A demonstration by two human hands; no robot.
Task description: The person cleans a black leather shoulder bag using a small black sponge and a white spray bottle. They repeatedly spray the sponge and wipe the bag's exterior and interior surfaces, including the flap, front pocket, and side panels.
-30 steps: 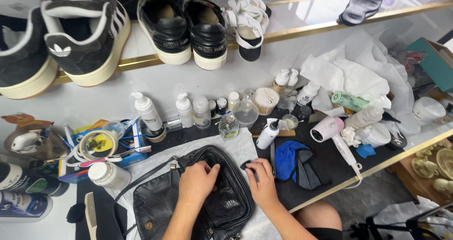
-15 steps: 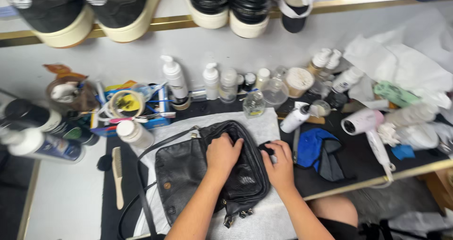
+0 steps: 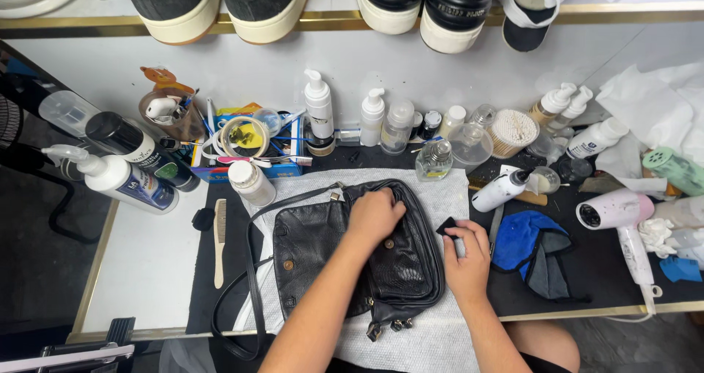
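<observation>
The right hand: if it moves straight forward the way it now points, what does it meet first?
Probably the clear glass bottle beyond the towel's far edge; the right hand points up-table, slightly left, though depth is unclear.

I see bright, even overhead light; soft shadows fall just below the black leather bag [image 3: 352,256]. Glare whitens the tissue far right of it. Edges bow slightly; focus stays sharp.

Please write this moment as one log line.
left hand: presses black leather bag | right hand: holds small dark sponge | bag on white towel

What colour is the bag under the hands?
Black leather handbag, seen best in the head view.
</observation>
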